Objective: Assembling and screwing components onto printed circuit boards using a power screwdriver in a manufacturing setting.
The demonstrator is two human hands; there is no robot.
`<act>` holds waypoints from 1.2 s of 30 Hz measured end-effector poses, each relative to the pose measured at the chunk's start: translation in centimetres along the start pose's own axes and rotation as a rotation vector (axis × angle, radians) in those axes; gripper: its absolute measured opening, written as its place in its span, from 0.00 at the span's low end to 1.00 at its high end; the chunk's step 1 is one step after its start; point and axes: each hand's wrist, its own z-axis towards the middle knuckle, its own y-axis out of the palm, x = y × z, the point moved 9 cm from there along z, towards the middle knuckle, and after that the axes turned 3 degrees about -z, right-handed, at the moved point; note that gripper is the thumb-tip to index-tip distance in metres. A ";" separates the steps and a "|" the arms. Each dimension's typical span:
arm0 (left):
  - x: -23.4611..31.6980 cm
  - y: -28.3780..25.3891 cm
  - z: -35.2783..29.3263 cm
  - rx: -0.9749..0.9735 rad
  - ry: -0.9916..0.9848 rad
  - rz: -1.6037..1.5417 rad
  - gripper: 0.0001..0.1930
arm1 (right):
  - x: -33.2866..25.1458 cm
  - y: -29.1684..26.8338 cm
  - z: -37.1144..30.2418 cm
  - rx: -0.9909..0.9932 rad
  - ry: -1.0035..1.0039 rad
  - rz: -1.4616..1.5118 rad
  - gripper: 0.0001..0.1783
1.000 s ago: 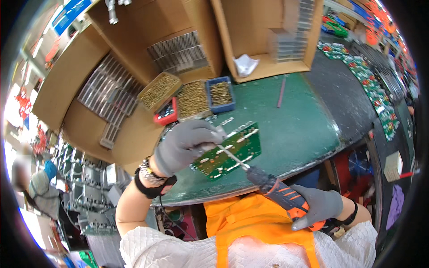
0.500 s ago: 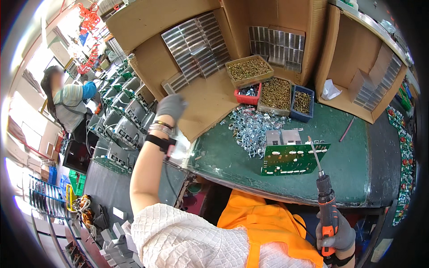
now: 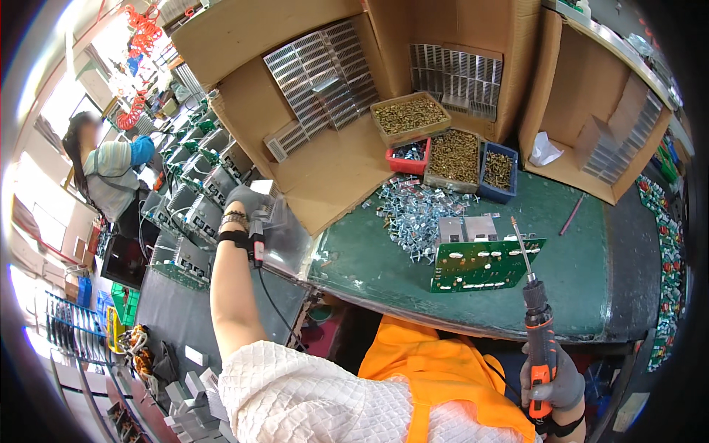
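- power screwdriver (image 3: 541, 340): black and orange
- circuit board (image 3: 476, 270): green, dotted white
- left glove (image 3: 247, 197), right glove (image 3: 569, 382): grey
- apron (image 3: 395, 347): orange
- sleeve (image 3: 295, 380): white, diamond-patterned

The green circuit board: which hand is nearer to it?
Right: in the picture, the right hand is below and right of the circuit board; the left hand is farther, across to its left.

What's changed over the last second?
The left hand moved from the screwdriver bit leftward to silvery parts; whether it grips any is unclear. The electric screwdriver swung to the circuit board's right end, still in the right hand. Blue screw tray stayed put.
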 end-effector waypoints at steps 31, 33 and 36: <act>47.8 14.2 -34.2 -0.828 1.664 0.040 0.27 | 4.2 -3.4 -3.7 0.066 0.110 -0.124 0.49; 47.0 16.2 -35.8 -0.843 1.760 0.179 0.29 | 5.5 -3.7 -3.8 0.048 0.217 -0.236 0.49; 45.8 17.3 -36.3 -0.954 1.774 0.202 0.29 | 5.5 -3.6 -3.2 0.035 0.144 -0.192 0.47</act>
